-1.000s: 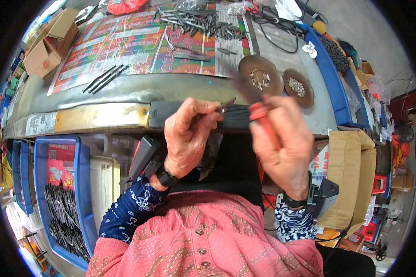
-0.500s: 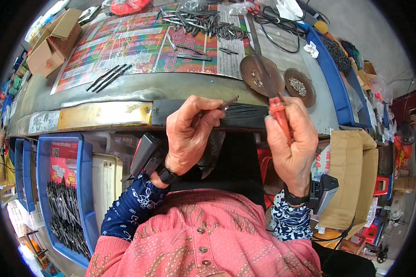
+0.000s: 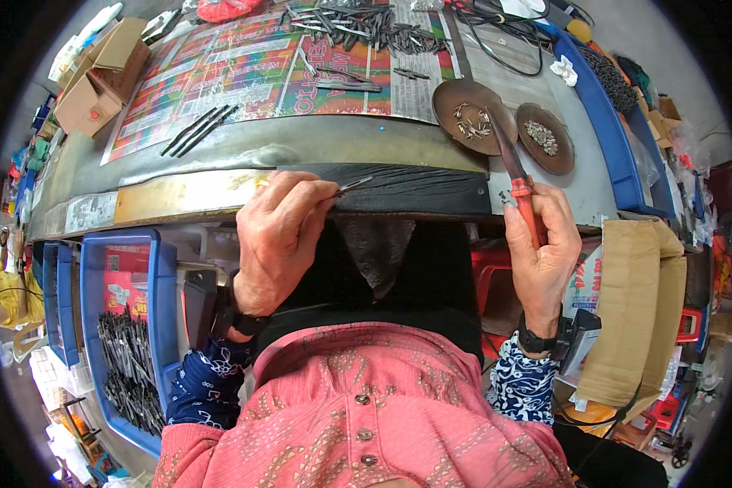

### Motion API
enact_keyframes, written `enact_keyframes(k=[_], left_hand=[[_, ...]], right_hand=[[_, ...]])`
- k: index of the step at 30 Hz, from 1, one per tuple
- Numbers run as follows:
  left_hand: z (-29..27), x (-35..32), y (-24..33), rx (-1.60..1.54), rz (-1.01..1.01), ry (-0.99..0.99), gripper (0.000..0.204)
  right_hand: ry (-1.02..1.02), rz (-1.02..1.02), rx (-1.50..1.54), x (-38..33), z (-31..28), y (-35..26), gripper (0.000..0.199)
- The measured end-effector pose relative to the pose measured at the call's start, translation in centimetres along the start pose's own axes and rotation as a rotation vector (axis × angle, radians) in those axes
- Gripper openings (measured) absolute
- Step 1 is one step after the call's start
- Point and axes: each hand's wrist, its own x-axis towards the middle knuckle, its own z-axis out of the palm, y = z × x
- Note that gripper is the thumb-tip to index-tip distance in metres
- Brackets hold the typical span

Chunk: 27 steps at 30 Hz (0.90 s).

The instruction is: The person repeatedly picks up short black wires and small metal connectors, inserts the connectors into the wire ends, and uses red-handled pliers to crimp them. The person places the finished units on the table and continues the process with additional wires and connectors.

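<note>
- The left hand (image 3: 281,232), at the centre left of the frame, has its thumb and fingertips pinched on one end of a slim metallic piece (image 3: 355,185).
- The slim metallic piece points right, over the black strip (image 3: 439,192) along the workbench edge near the middle of the frame; whether it touches the strip cannot be told.
- The right hand (image 3: 547,244), right of centre and well apart from the left, is wrapped around a red-handled tool (image 3: 525,210), whose long, tapering metal blade slants up and left, its far end over the larger brown dish (image 3: 455,95).
- That dish holds scattered small metal bits (image 3: 473,122); just beside it, to the right, a smaller brown dish (image 3: 558,161) holds a heap of silvery bits (image 3: 540,138).
- Dark slim rods (image 3: 200,130) lie side by side at upper left, partly on a colourful printed sheet (image 3: 220,81).
- A pile of dark slim pieces (image 3: 346,26) lies at top centre.
- At lower left, a blue bin (image 3: 167,281) holds many more dark slim pieces.
</note>
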Motion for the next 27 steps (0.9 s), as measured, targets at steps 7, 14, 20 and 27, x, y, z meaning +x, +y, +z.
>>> enact_keyframes(k=[7, 14, 20, 27], left_hand=[[-0.5, 0.0, -0.8, 0.232, 0.095, -0.123, 0.019], [5.1, 2.6, 0.3, 0.137, 0.164, -0.197, 0.010], [7.0, 3.7, 1.0, 0.055, 0.218, -0.143, 0.013], [3.7, 2.2, -1.8, 0.089, 0.103, 0.012, 0.009]], right_hand=[[0.039, 0.030, 0.017, -0.2, -0.1, 1.5, 0.016], [0.090, 0.081, 0.008, 0.0, -0.5, 3.0, 0.015], [0.215, 0.217, -0.140, 0.1, -1.4, 4.7, 0.014], [0.324, 0.310, -0.500, -0.1, -3.9, 10.3, 0.028]])
